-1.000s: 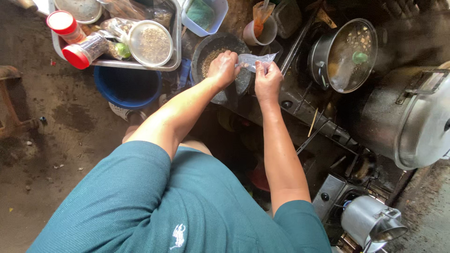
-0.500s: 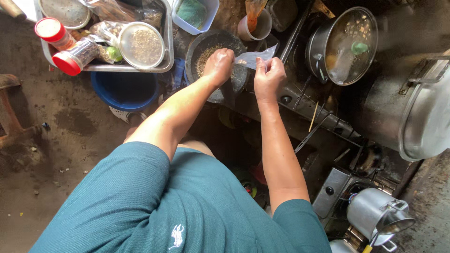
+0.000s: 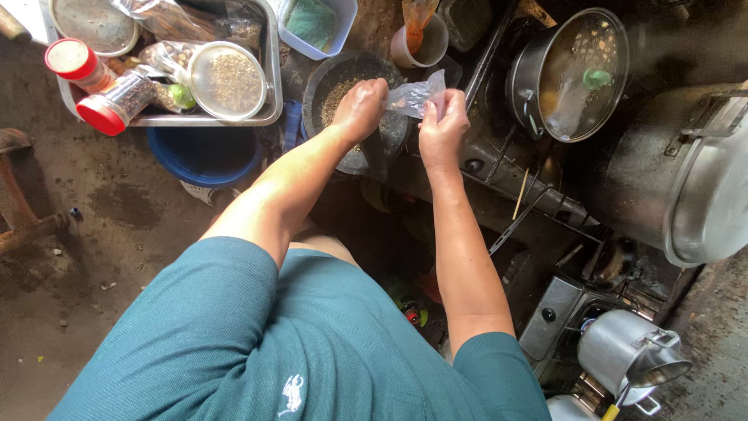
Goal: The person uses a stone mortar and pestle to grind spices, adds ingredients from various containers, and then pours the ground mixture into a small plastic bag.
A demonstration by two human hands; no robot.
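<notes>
Both my hands hold a small clear plastic bag (image 3: 413,95) over a dark stone mortar (image 3: 331,82) that has ground bits in it. My left hand (image 3: 360,107) grips the bag's left end above the mortar's bowl. My right hand (image 3: 442,129) pinches the bag's right end, just beside the mortar's rim. The bag looks crumpled and nearly flat; its contents cannot be made out.
A metal tray (image 3: 269,74) at the upper left carries jars, a red-capped bottle (image 3: 109,101) and a lidded bowl (image 3: 227,80). A blue basin (image 3: 204,156) sits below it. A lidded pot (image 3: 573,74) stands on the stove (image 3: 506,168); a big steel pot (image 3: 701,175) is at right.
The view has shifted a little. My hands stay together over the mortar, still working the plastic bag between them.
</notes>
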